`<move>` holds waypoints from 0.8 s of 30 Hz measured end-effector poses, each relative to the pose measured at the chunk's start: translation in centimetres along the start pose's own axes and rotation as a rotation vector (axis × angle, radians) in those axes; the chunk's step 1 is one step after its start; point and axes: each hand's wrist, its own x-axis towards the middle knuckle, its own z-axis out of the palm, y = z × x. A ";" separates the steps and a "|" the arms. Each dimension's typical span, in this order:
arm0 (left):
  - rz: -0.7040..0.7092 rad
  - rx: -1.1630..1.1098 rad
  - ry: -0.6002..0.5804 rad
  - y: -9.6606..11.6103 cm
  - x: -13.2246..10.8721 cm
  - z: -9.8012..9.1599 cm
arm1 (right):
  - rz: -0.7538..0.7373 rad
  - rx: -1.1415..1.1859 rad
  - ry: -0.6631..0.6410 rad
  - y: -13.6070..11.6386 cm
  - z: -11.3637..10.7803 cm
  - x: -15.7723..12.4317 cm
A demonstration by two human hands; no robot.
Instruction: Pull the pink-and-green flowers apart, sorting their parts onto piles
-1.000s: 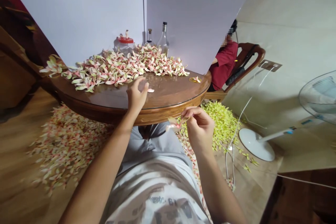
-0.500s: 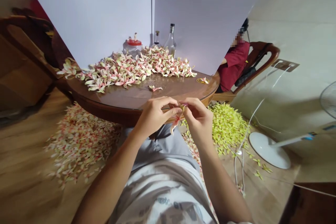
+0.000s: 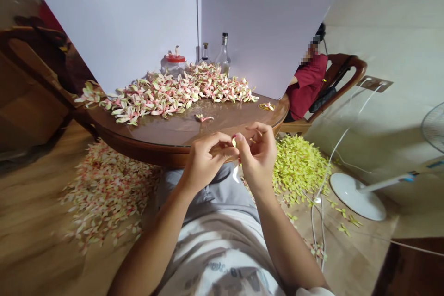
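My left hand (image 3: 205, 163) and my right hand (image 3: 258, 155) meet just above the near edge of a round wooden table (image 3: 149, 151). Their fingertips pinch a small yellow-green flower piece (image 3: 234, 142), and a pale strip (image 3: 236, 174) shows below my right hand. Most of the flower is hidden by my fingers. Beyond them, a wide heap of pink-and-cream flowers (image 3: 173, 92) lies on the glossy tabletop. One loose flower (image 3: 204, 118) lies between the heap and my hands.
Pink-and-cream flowers (image 3: 104, 189) cover the floor at left, and yellow-green ones (image 3: 298, 171) at right. A red-lidded jar (image 3: 175, 65) and glass bottle (image 3: 222, 54) stand behind the heap. A seated person (image 3: 307, 88) in red, white fan base (image 3: 357, 196) and cable (image 3: 333, 157) are right.
My left hand has come off the tabletop and joined my right at the flower. A loose flower now lies on the table. The flower in my fingers looks smaller and more hidden.
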 end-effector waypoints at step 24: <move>0.021 0.117 0.087 0.1 0.0 -0.7 | -0.037 -0.144 -0.110 0.1 -0.6 -1.1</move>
